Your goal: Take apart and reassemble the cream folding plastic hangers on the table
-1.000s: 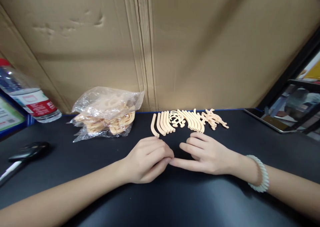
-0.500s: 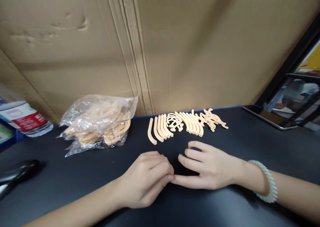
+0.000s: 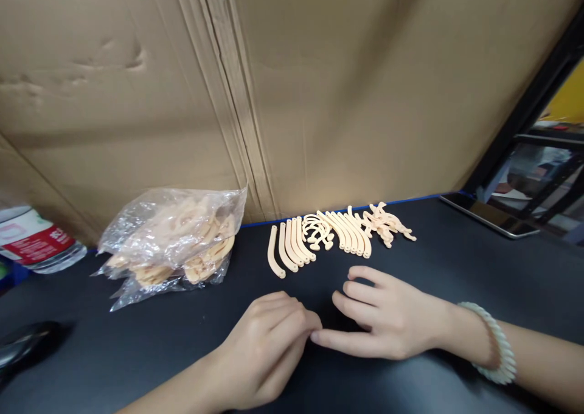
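The left hand (image 3: 274, 341) is curling in with its fingers pressed together, knuckles up; whether it is holding anything, I cannot tell. The right hand (image 3: 392, 320) is spreading loosely, 3 fingers bending apart and 1 lower digit reaching straight to the left fingertips, seemingly touching them. Both forearms are slanting inward low over the black table (image 3: 137, 353), a bracelet (image 3: 499, 347) circling the right wrist. Beyond the hands, curved strips (image 3: 289, 244) are lying in rows; beyond the left hand, farther left, a plastic bag (image 3: 173, 238) is holding more pieces.

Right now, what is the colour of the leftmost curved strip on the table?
The strip is pale cream-beige; the head view shows it.
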`<move>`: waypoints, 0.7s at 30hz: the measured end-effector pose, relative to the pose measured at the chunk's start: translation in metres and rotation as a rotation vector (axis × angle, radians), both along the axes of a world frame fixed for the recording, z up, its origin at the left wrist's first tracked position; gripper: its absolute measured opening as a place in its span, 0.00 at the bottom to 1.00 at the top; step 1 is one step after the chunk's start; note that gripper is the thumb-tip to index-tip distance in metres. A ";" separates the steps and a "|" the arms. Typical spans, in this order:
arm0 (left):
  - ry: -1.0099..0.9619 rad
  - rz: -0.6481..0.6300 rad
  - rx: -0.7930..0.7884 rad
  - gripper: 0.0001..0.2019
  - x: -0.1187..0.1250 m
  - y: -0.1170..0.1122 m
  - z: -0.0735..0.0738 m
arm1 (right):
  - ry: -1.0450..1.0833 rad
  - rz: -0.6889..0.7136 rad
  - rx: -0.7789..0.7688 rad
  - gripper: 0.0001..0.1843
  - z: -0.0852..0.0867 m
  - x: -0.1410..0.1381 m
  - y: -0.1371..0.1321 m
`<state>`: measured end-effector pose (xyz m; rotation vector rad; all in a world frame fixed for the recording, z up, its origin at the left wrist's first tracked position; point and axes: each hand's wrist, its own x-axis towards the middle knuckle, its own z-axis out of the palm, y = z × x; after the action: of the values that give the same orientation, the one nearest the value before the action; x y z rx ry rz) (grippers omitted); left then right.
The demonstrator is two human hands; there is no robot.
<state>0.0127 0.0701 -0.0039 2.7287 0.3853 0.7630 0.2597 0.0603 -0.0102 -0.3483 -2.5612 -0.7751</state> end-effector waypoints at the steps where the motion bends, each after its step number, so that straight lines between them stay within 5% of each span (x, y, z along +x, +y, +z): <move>1: -0.014 0.014 -0.014 0.11 0.000 0.000 0.000 | -0.005 -0.009 -0.005 0.24 0.000 0.000 0.000; 21: -0.029 0.105 -0.070 0.07 -0.001 0.001 0.001 | -0.082 -0.052 -0.144 0.26 0.001 0.001 0.003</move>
<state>0.0121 0.0713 -0.0025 2.6467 0.5414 0.8000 0.2611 0.0635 -0.0091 -0.4384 -2.7025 -0.6374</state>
